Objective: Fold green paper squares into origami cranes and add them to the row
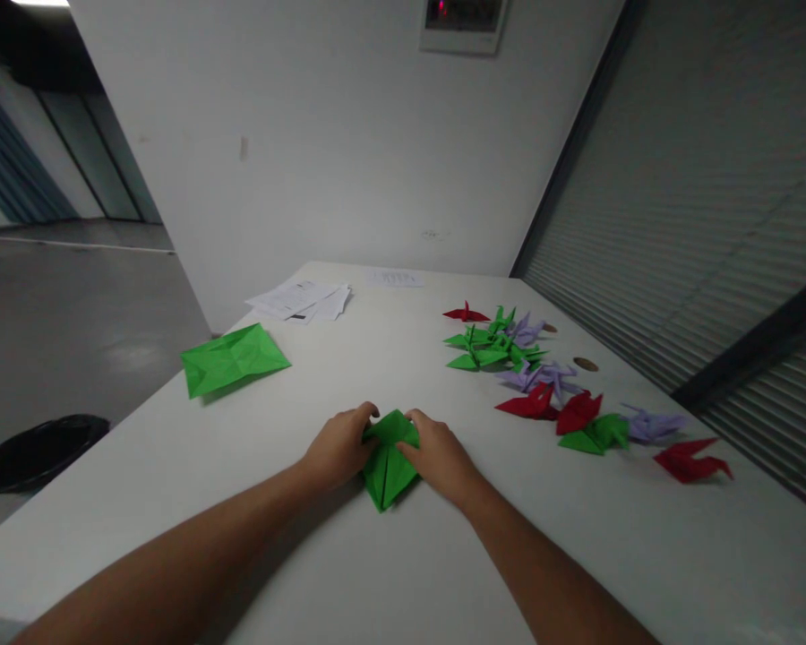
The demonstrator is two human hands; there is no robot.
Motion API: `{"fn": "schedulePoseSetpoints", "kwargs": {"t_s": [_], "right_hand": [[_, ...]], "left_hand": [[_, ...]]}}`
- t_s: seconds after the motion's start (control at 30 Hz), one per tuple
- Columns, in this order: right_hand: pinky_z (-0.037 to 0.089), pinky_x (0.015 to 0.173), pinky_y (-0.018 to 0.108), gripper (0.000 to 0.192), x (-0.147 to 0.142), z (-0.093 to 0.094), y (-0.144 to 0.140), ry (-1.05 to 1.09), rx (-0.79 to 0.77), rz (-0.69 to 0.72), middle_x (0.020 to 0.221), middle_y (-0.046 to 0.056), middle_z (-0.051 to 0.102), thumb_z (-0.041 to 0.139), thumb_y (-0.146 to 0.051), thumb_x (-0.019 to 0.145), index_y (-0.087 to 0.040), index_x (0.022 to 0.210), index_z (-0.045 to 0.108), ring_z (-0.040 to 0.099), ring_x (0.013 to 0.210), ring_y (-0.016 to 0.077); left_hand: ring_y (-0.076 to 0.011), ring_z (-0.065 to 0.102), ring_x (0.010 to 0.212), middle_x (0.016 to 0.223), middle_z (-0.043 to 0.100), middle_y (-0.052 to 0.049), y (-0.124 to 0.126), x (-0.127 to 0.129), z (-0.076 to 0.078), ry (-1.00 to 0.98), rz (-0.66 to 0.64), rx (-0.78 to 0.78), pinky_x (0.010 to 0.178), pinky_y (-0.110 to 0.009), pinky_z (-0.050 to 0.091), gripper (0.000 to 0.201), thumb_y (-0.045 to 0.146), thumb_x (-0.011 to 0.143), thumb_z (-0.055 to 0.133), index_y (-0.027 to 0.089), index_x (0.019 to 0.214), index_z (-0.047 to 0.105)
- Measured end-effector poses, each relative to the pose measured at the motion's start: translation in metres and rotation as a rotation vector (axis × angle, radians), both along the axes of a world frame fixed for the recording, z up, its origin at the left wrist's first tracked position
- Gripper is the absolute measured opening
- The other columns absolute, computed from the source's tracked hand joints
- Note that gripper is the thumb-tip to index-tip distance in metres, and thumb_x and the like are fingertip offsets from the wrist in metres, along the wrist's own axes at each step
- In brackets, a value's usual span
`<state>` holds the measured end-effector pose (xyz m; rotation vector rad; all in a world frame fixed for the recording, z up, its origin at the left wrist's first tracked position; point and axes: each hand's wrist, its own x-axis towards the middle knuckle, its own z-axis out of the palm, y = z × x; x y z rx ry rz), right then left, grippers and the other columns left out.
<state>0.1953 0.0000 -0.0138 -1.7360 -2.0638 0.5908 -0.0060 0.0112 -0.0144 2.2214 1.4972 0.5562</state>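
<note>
A green sheet of origami paper (388, 470), folded into a diamond with a crease down its middle, is between my hands above the white table. My left hand (344, 441) pinches its left edge between thumb and fingers. On the opposite edge, my right hand (441, 455) grips the paper, its thumb lying on the front face. The diamond's lower point faces me. Parts of the paper behind my fingers are hidden.
Folded cranes in green (490, 345), red (579, 412) and purple (655, 424) lie along the right side. A creased green sheet (235, 360) rests at the table's (295, 573) left edge, near printed papers (302, 298). A black-lined bin (40, 452) stands below left.
</note>
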Motion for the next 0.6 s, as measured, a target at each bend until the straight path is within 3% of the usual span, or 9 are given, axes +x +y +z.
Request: {"fn": "schedulePoseSetpoints", "kwargs": {"t_s": [0.23,0.6], "right_hand": [[0.039,0.072,0.027,0.012,0.0015,0.0049,-0.0017,-0.084,-0.009,-0.020,0.093,0.005,0.076,0.072,-0.017,0.084,-0.022,0.092,0.064,0.070,0.090,0.0212],[0.040,0.070,0.030,0.012,-0.0060,0.0093,-0.0045,-0.216,-0.040,-0.081,0.096,0.008,0.077,0.071,-0.033,0.089,-0.023,0.092,0.066,0.071,0.091,0.0242]], "left_hand": [[-0.0218,0.071,0.085,0.095,0.077,-0.004,0.0013,-0.0025,-0.0004,0.018,0.018,-0.016,0.070,-0.028,0.044,0.039,0.012,0.083,0.063,0.023,0.121,0.059],[-0.0220,0.071,0.083,0.092,0.076,-0.004,0.0025,-0.0013,-0.0030,0.006,0.006,-0.014,0.070,-0.028,0.045,0.034,0.016,0.085,0.066,0.022,0.118,0.060]]}}
